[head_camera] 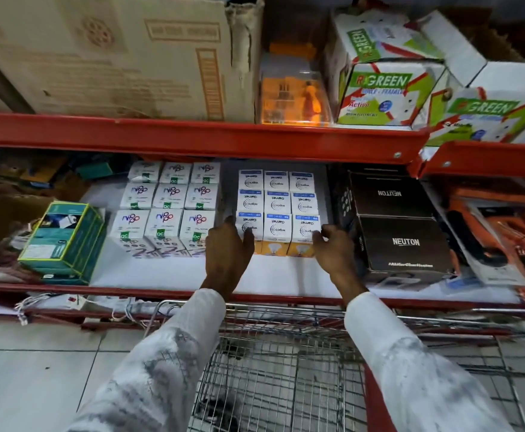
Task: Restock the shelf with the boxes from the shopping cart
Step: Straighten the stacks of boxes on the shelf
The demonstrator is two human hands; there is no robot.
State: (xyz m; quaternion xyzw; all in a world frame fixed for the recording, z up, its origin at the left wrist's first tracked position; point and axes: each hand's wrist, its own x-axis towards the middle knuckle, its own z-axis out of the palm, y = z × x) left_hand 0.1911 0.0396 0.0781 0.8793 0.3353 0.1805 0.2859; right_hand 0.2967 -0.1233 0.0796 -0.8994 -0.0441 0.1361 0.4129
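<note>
A block of white and orange Wipro bulb boxes [278, 207] stands three wide on the white shelf [167, 272]. My left hand [228, 254] lies flat against the front left box of that block, fingers spread. My right hand [332, 247] touches the front right box with its fingertips. Neither hand grips a box. To the left stands a second block of white boxes with pink and blue print [167, 207]. The wire shopping cart [273, 363] is below my arms; no boxes are visible in it.
Black Neuton boxes [401, 241] sit just right of my right hand. A teal box [65, 241] stands at the left. Orange packages [510, 238] fill the far right. The red upper shelf beam [192, 135] carries a cardboard carton and green-white boxes.
</note>
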